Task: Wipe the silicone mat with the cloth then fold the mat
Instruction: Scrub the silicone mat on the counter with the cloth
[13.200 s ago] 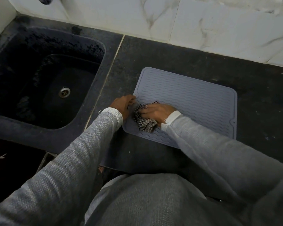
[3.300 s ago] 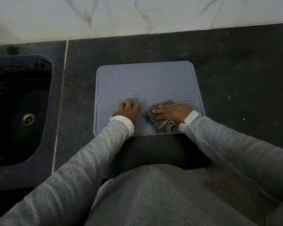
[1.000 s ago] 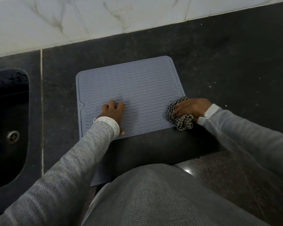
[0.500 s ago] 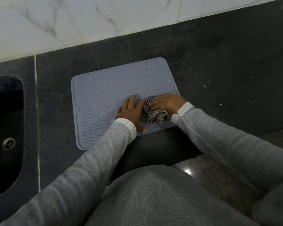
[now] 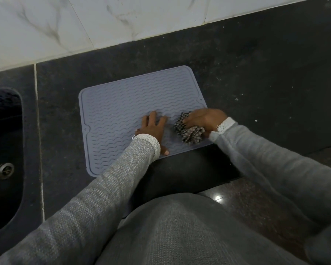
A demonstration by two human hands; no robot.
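The grey rectangular wave-ribbed silicone mat (image 5: 126, 113) is being kept flat on the dark stone counter (image 5: 256, 77), near its front edge. It is being pinned by the left hand (image 5: 153, 129), fingers spread open and gripping nothing, presumably so the mat is not dragged along. The bunched black-and-white checked cloth (image 5: 189, 131) is being clasped by the right hand (image 5: 204, 119), fingers curled closed over it, at the mat's front right corner. Wiping is judged under way, folding not yet begun. In the dark sink (image 5: 6, 142), only a metal drain (image 5: 6, 169) is being shown
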